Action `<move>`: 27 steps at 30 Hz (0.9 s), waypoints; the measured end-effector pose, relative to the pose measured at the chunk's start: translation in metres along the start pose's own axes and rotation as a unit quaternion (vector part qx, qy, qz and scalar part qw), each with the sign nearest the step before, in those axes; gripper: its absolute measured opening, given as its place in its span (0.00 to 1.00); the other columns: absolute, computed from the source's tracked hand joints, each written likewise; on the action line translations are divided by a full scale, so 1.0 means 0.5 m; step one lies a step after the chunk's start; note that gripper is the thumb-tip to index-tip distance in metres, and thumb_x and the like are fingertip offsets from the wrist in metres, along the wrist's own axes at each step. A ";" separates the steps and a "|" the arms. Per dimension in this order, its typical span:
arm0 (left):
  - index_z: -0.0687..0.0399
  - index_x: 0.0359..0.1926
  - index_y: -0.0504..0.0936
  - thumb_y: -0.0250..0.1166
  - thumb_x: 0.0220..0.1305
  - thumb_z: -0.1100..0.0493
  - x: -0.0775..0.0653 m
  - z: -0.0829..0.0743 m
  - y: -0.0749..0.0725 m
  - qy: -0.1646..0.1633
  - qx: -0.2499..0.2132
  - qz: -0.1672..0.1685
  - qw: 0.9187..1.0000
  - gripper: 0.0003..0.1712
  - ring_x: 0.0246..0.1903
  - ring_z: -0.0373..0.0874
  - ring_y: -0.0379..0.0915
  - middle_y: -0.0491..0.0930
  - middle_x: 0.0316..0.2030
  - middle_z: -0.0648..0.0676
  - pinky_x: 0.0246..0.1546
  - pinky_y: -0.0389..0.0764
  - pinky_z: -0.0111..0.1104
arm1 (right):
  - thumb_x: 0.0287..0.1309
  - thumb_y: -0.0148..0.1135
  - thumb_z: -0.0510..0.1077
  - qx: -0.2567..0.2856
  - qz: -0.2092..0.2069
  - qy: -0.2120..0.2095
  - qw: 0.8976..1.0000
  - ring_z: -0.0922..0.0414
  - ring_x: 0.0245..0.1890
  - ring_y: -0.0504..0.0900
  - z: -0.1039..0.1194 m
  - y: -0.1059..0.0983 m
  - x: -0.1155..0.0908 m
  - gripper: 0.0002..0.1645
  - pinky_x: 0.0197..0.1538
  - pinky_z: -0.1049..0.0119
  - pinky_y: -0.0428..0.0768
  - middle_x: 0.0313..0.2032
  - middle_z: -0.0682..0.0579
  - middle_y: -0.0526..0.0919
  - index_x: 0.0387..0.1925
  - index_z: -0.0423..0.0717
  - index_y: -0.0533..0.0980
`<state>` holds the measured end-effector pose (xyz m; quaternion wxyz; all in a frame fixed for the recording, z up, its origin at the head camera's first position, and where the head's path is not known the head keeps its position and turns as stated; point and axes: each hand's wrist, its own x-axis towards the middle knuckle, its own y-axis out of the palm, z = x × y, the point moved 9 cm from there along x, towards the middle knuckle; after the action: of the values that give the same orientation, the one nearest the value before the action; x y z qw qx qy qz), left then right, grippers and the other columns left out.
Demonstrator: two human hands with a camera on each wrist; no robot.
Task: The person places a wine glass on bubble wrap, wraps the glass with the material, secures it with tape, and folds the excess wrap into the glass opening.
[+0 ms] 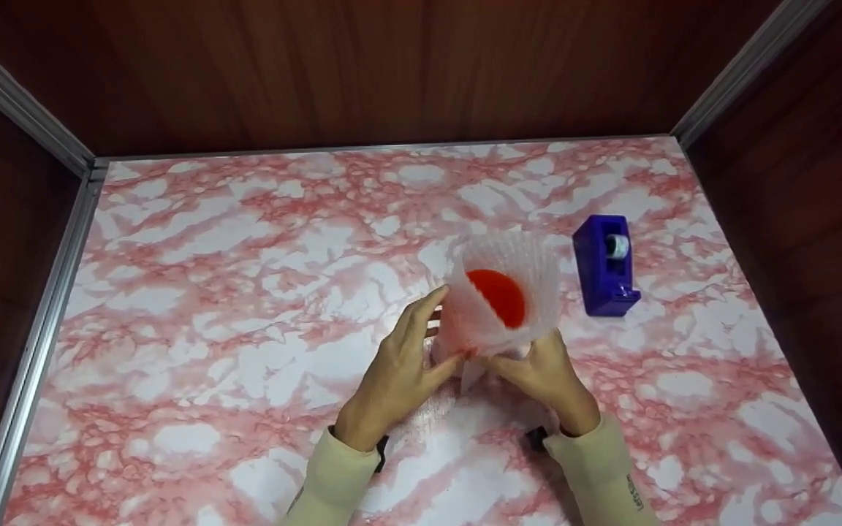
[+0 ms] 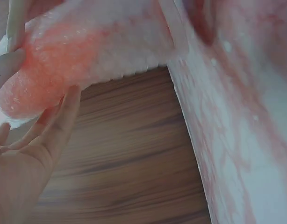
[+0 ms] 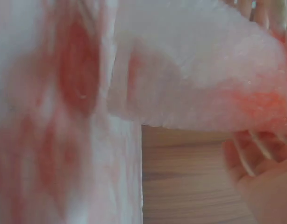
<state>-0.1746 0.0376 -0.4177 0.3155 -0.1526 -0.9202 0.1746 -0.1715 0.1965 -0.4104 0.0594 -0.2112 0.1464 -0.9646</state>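
A sheet of translucent bubble wrap [image 1: 538, 277] surrounds a red-orange rounded object [image 1: 500, 298], whose face shows through a gap in the wrap. My left hand [image 1: 399, 365] holds the bundle from the left, thumb near its lower edge and fingers along the side. From the lower right, my right hand [image 1: 549, 372] grips it, its fingers partly hidden behind the wrap. Both thumbs come close together at the near edge, where a loose flap hangs. In the left wrist view, left fingers [image 2: 64, 112] lie against the wrap, and the red shows through the bubbles.
A purple tape dispenser [image 1: 605, 267] with a roll of tape stands to the right of the bundle. The pink-and-white marbled tabletop [image 1: 209, 292] is bounded by dark wood panels [image 1: 392, 73] at the back and both sides, with metal rails [image 1: 33, 343] at the edges.
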 end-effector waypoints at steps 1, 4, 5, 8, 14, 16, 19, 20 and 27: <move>0.54 0.77 0.53 0.72 0.62 0.60 -0.005 0.002 0.000 -0.002 0.010 0.000 1.000 0.50 0.56 0.46 0.75 0.65 0.65 0.57 0.52 0.77 0.31 | 0.38 0.79 0.26 0.008 0.007 0.005 1.000 0.48 0.55 0.77 -0.005 0.004 -0.003 0.45 0.62 0.61 0.70 0.55 0.39 0.78 0.61 0.27 0.67; 0.53 0.79 0.49 0.73 0.61 0.59 -0.014 0.011 0.005 -0.008 0.040 0.009 0.999 0.53 0.60 0.46 0.70 0.63 0.67 0.56 0.57 0.75 0.34 | 0.38 0.78 0.24 0.009 0.023 0.019 1.000 0.43 0.54 0.77 -0.018 0.014 -0.012 0.43 0.61 0.59 0.73 0.54 0.36 0.78 0.59 0.24 0.68; 0.53 0.79 0.49 0.73 0.61 0.58 -0.016 0.014 0.006 -0.009 0.046 0.014 0.999 0.54 0.60 0.45 0.70 0.62 0.68 0.56 0.57 0.75 0.35 | 0.39 0.78 0.24 0.004 0.027 0.025 0.999 0.42 0.54 0.77 -0.022 0.016 -0.013 0.43 0.61 0.58 0.73 0.53 0.36 0.78 0.59 0.24 0.67; 0.53 0.79 0.47 0.72 0.62 0.59 -0.021 0.023 0.011 -0.018 0.039 0.031 0.999 0.54 0.62 0.47 0.68 0.60 0.71 0.56 0.58 0.74 0.39 | 0.40 0.76 0.25 0.008 0.038 0.048 0.998 0.41 0.54 0.77 -0.032 0.020 -0.017 0.42 0.60 0.58 0.74 0.54 0.36 0.77 0.60 0.25 0.67; 0.53 0.80 0.44 0.71 0.63 0.58 -0.024 0.028 0.008 -0.046 -0.021 0.054 0.997 0.55 0.65 0.47 0.66 0.58 0.72 0.53 0.56 0.76 0.39 | 0.36 0.80 0.26 -0.006 0.008 -0.033 0.999 0.39 0.55 0.75 0.008 0.003 -0.014 0.50 0.63 0.60 0.71 0.55 0.31 0.74 0.62 0.23 0.63; 0.52 0.80 0.44 0.71 0.63 0.57 -0.021 0.025 0.005 -0.046 -0.030 0.054 0.997 0.55 0.65 0.46 0.65 0.58 0.72 0.53 0.57 0.76 0.39 | 0.38 0.83 0.31 -0.028 -0.036 -0.103 0.994 0.39 0.54 0.74 0.038 -0.013 -0.017 0.51 0.63 0.60 0.71 0.55 0.29 0.73 0.61 0.21 0.62; 0.50 0.80 0.46 0.72 0.63 0.54 -0.015 0.022 0.003 -0.046 -0.033 0.048 0.997 0.55 0.66 0.44 0.63 0.58 0.72 0.52 0.58 0.75 0.39 | 0.44 0.83 0.39 -0.037 -0.100 -0.195 0.975 0.40 0.56 0.73 0.071 -0.034 -0.027 0.50 0.63 0.57 0.71 0.55 0.26 0.71 0.58 0.17 0.62; 0.49 0.80 0.47 0.72 0.63 0.52 -0.014 0.022 0.003 -0.046 -0.030 0.046 0.997 0.55 0.66 0.44 0.63 0.58 0.73 0.51 0.58 0.75 0.39 | 0.46 0.82 0.41 -0.037 -0.116 -0.221 0.968 0.40 0.56 0.73 0.078 -0.038 -0.030 0.48 0.63 0.57 0.72 0.55 0.26 0.71 0.55 0.15 0.63; 0.53 0.78 0.52 0.73 0.62 0.53 -0.008 0.020 0.007 -0.034 -0.001 0.030 0.999 0.52 0.63 0.43 0.65 0.59 0.72 0.53 0.56 0.76 0.42 | 0.52 0.78 0.42 -0.052 -0.154 -0.303 0.939 0.42 0.52 0.78 0.100 -0.039 -0.039 0.33 0.61 0.58 0.75 0.47 0.29 0.78 0.42 0.18 0.70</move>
<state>-0.1772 0.0368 -0.4286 0.2790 -0.1740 -0.9255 0.1880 -0.1334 0.2054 -0.3685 -0.0593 -0.5164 0.1369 -0.8433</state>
